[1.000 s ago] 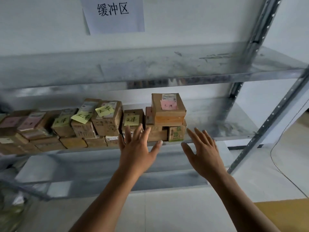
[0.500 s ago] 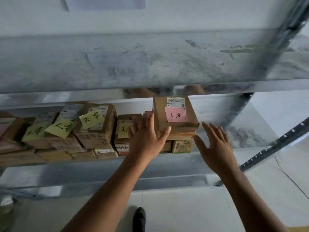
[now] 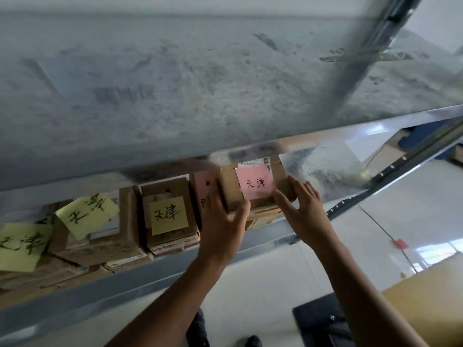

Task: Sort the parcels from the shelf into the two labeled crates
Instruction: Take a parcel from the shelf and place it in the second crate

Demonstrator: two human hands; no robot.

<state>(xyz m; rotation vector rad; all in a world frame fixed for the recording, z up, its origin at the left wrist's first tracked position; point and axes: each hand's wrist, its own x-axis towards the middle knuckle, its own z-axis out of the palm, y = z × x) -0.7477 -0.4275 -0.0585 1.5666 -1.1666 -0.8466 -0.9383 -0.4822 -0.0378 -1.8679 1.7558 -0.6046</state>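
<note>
Cardboard, pink-noted: top parcel (image 3: 230, 190) at the right end of the shelf (image 3: 273, 237), perched on a lower parcel (image 3: 263, 216). Clasped between left grip (image 3: 220, 221) and right grip (image 3: 303, 209), fingers along the sides, thumbs on the front. If slid rather than lifted, likely to drag the lower parcel off the edge; might also peel the pink note (image 3: 254, 184) under the right thumb.

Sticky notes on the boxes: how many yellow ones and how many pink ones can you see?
Yellow sticky notes: 3
Pink sticky notes: 2 (one is partly hidden)
Total: 5
</note>
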